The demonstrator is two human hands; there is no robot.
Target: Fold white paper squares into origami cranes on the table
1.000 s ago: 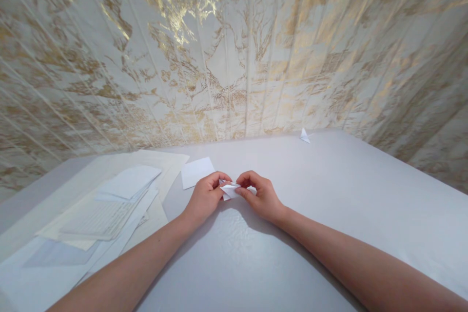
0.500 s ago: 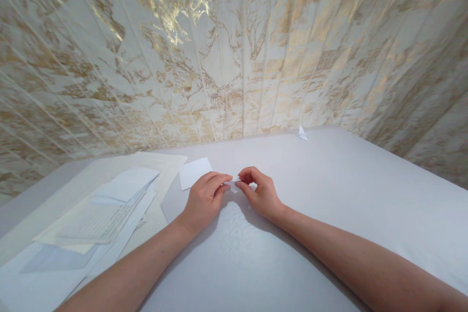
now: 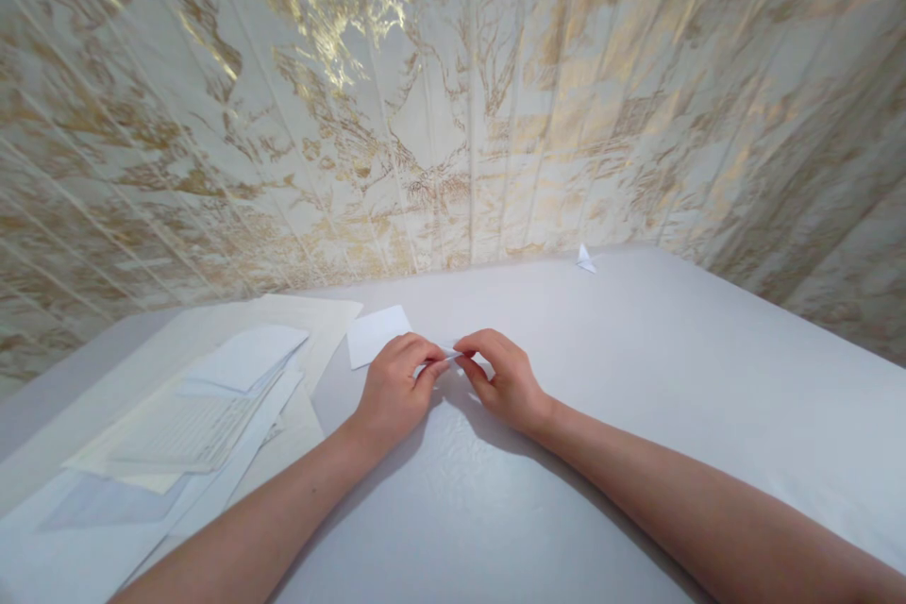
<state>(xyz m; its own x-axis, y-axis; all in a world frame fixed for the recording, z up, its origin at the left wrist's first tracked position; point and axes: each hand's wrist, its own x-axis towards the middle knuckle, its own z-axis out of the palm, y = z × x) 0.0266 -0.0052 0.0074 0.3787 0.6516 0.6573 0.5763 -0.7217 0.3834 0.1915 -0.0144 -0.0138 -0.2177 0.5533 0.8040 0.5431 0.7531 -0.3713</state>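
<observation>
The left hand [image 3: 396, 387] and right hand [image 3: 507, 382], fingertips pinched together, hold a small folded white paper piece [image 3: 451, 354] at clock centre over the smooth pale-grey counter [image 3: 694, 377], apparently unfinished, its shape mostly hidden, with a pointed, finished-looking white paper form [image 3: 584, 260] at two o'clock.

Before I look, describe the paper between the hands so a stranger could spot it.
Below the gold-patterned backdrop is a pale table. Near its middle, the left hand and right hand are close together. The small white paper bridges them, the only paper held rather than resting on the table.
</observation>
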